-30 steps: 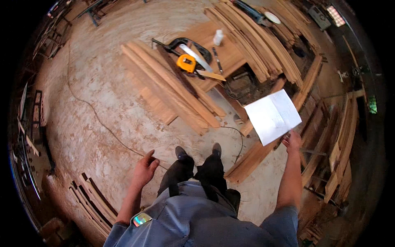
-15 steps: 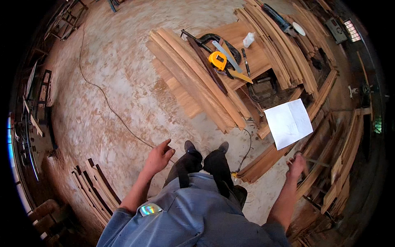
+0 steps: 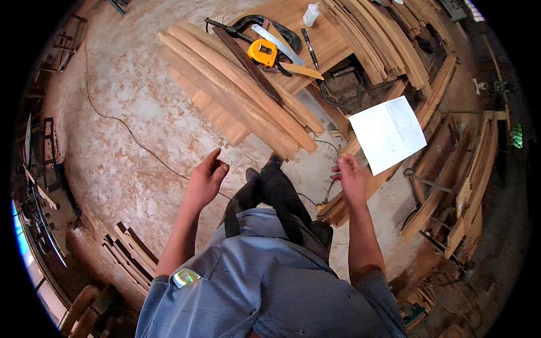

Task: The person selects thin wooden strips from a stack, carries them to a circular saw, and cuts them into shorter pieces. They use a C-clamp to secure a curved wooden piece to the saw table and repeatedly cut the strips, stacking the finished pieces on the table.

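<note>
My left hand (image 3: 207, 178) hangs over the floor near the close ends of several planed wooden boards (image 3: 242, 93), its fingers loosely bent and apart, holding nothing. Beside the lower left edge of a creased white paper sheet (image 3: 387, 135), my right hand (image 3: 351, 179) is raised with fingers slightly curled and apart; nothing shows in it. On the work surface beyond the boards lie a yellow tape measure (image 3: 262, 52), a black clamp (image 3: 292, 35), a pale metal strip (image 3: 279, 45), a yellow flat strip (image 3: 302, 71) and a dark pen (image 3: 310, 48). A white bottle (image 3: 310, 15) stands behind them.
Long wooden strips (image 3: 389, 42) are stacked at the far right. A wooden rack (image 3: 470, 186) holds more lumber to the right. A dark cable (image 3: 132, 132) runs across the dusty floor (image 3: 135, 169). Short dark-edged strips (image 3: 131, 250) lie at the lower left.
My right hand has moved left and forward, from the right of the paper's lower corner to its left side. My legs have stepped, and the bench appears nearer and further left.
</note>
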`<action>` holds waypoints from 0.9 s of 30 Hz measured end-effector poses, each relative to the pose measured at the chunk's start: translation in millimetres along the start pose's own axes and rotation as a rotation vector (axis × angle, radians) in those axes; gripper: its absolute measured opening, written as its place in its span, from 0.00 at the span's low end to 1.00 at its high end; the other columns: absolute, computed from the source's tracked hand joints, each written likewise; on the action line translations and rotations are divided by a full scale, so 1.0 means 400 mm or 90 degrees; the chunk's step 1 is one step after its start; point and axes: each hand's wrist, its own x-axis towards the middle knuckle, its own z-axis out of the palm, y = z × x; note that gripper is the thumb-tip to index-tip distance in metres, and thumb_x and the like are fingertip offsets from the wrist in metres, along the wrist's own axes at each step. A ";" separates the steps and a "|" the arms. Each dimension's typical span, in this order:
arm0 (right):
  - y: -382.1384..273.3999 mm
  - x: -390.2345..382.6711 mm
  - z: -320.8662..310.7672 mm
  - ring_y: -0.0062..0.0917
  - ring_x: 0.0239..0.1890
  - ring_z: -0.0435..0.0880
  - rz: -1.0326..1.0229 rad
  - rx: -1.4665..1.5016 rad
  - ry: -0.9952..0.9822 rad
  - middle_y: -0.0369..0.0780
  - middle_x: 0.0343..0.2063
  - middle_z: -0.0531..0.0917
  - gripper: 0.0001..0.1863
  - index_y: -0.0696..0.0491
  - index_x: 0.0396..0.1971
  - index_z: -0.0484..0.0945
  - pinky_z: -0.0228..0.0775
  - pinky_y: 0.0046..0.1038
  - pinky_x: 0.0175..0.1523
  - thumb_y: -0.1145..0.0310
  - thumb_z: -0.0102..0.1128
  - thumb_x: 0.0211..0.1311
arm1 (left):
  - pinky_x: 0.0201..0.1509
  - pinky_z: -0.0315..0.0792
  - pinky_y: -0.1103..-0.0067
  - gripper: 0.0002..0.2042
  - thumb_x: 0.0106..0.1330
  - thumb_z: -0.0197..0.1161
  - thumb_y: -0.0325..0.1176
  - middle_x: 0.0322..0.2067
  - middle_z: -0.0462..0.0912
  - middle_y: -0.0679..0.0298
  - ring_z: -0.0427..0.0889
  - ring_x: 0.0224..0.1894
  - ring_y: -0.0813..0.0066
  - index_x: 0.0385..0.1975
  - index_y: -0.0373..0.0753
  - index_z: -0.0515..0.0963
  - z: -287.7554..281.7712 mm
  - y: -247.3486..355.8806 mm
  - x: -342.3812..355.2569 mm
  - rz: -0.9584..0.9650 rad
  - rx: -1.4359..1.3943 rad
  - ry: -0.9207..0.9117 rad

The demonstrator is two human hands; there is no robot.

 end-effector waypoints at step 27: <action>-0.232 -0.105 0.245 0.25 0.32 0.80 -0.116 0.119 0.152 0.42 0.35 0.80 0.13 0.59 0.45 0.72 0.75 0.26 0.35 0.65 0.48 0.69 | 0.43 0.73 0.77 0.22 0.66 0.56 0.32 0.33 0.80 0.62 0.79 0.35 0.72 0.58 0.30 0.65 -0.231 0.042 0.233 0.073 0.055 -0.202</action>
